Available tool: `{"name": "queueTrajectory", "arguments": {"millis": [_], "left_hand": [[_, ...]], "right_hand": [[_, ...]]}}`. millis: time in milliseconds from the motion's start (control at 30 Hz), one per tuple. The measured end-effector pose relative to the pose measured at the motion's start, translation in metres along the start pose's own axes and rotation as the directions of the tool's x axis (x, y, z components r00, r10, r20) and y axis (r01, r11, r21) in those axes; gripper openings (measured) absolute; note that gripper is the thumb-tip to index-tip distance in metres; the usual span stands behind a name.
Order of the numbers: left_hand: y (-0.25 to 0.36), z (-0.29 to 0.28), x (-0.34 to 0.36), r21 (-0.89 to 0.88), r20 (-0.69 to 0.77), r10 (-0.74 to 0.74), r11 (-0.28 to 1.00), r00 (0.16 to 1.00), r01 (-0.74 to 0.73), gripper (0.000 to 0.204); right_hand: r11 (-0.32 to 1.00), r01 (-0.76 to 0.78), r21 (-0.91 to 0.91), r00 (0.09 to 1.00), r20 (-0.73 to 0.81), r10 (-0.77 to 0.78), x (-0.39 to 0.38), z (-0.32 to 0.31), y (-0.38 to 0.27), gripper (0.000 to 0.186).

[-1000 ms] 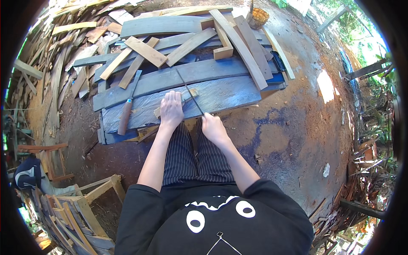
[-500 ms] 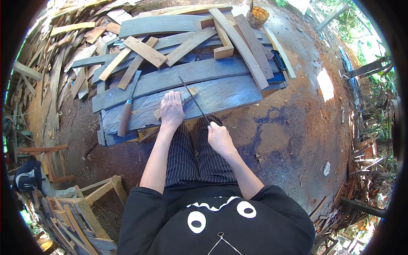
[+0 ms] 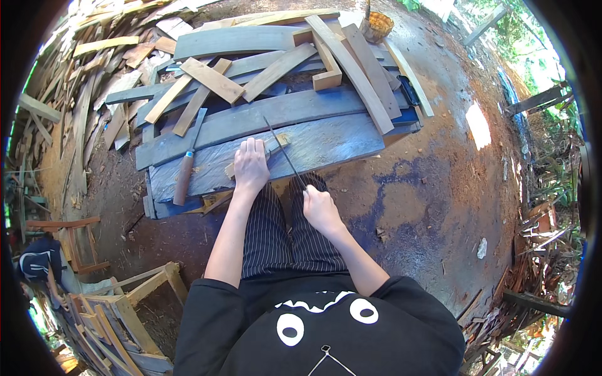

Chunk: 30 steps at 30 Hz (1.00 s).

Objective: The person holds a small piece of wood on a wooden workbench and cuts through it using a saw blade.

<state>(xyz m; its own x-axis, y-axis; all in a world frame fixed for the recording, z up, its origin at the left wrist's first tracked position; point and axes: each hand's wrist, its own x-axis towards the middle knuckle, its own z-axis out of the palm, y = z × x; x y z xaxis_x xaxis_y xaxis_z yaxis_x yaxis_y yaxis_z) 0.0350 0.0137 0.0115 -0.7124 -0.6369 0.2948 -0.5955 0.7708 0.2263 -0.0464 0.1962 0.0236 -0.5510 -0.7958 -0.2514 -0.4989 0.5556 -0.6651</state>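
My left hand [image 3: 252, 166] presses down on a small wood block [image 3: 276, 145], its fingers closed over the wood; the block's ends show on both sides of the hand. My right hand [image 3: 321, 210] is wrapped round the handle of a saw, the handle itself hidden in the fist. The thin dark saw blade [image 3: 285, 154], seen edge-on, slants away to the upper left across the block, just right of my left hand. Both block and blade are over the near plank of the workbench [image 3: 338, 143]. Left of my left hand lies a chisel [image 3: 187, 164] with a wooden handle.
Loose boards [image 3: 351, 75] lie crossed over the bench's far half. A rusty bucket [image 3: 377, 27] stands beyond its far right corner. Scrap wood [image 3: 81, 106] is heaped to the left. A wooden frame [image 3: 135, 307] stands low at the left, with another person [image 3: 44, 260] beside it.
My right hand has drawn slightly back toward me and to the left, pulling the saw with it. My left hand keeps its hold on the block.
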Motion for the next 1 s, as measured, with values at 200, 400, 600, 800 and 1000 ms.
{"name": "queueTrajectory", "arguments": {"millis": [200, 400, 600, 800, 1000], "left_hand": [[-0.006, 0.000, 0.001, -0.015, 0.040, 0.057, 0.998, 0.998, -0.057, 0.023], [0.000, 0.002, 0.001, -0.012, 0.042, 0.027, 1.000, 0.999, -0.027, 0.025], [-0.001, 0.002, -0.003, 0.001, -0.015, -0.010, 1.000, 1.000, 0.010, 0.023], [-0.003, -0.002, -0.001, -0.022, 0.026, 0.025, 0.999, 0.999, -0.024, 0.030], [-0.002, 0.004, 0.000, 0.003, -0.030, -0.016, 1.000, 0.999, 0.016, 0.029]], "right_hand": [[0.997, 0.066, 0.047, 0.997, -0.036, -0.064, 0.044, 0.007, -0.011, 0.022], [0.999, 0.038, 0.007, 0.995, -0.087, -0.037, 0.067, 0.009, -0.033, 0.022], [1.000, 0.000, -0.025, 1.000, -0.020, 0.000, 0.004, 0.000, -0.004, 0.023], [1.000, -0.017, -0.001, 1.000, 0.011, 0.017, 0.001, -0.005, -0.005, 0.023], [0.998, 0.056, -0.013, 0.997, -0.060, -0.057, 0.063, 0.006, -0.029, 0.024]]}}
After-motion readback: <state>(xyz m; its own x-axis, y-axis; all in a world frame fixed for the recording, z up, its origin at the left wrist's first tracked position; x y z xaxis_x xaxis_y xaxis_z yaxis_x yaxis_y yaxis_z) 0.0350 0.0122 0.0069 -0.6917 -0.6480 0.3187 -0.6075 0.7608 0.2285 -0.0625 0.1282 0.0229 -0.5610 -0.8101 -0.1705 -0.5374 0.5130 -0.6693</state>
